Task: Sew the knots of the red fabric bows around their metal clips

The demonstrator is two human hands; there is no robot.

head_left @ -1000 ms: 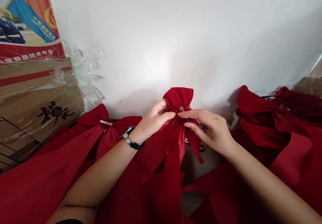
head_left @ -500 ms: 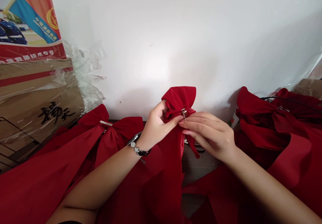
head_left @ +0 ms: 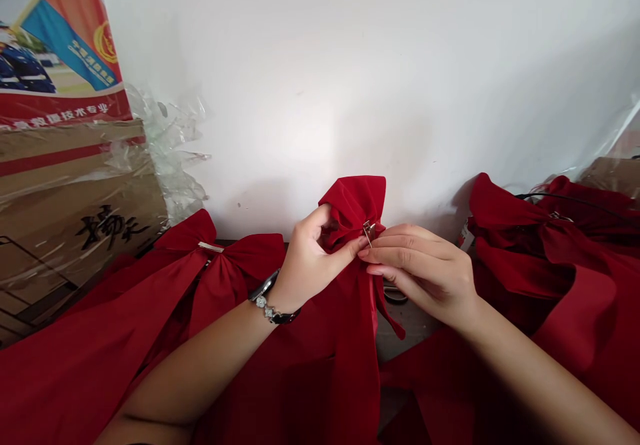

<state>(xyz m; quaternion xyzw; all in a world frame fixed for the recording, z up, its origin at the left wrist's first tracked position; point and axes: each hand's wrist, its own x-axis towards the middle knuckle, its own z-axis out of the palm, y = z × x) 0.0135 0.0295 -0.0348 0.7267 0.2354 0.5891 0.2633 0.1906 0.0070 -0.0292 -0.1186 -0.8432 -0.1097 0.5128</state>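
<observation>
A red fabric bow is held up in front of the white wall, its long tails hanging down. My left hand is closed round its left side, the thumb pressing near the knot. At the bow's middle sits a small metal clip with a thin pin-like part sticking out downward. My right hand is closed beside it, its fingertips at the thin metal part and the knot. Exactly what those fingertips pinch is partly hidden.
Another red bow with a metal clip lies to the left. More red bows are piled at the right, near a thin black cable. A cardboard box with clear plastic wrap stands at the left against the white wall.
Both hands and the bow have dropped slightly. The bow's tails have swung a little to the right, and my right fingertips now sit closer to the knot.
</observation>
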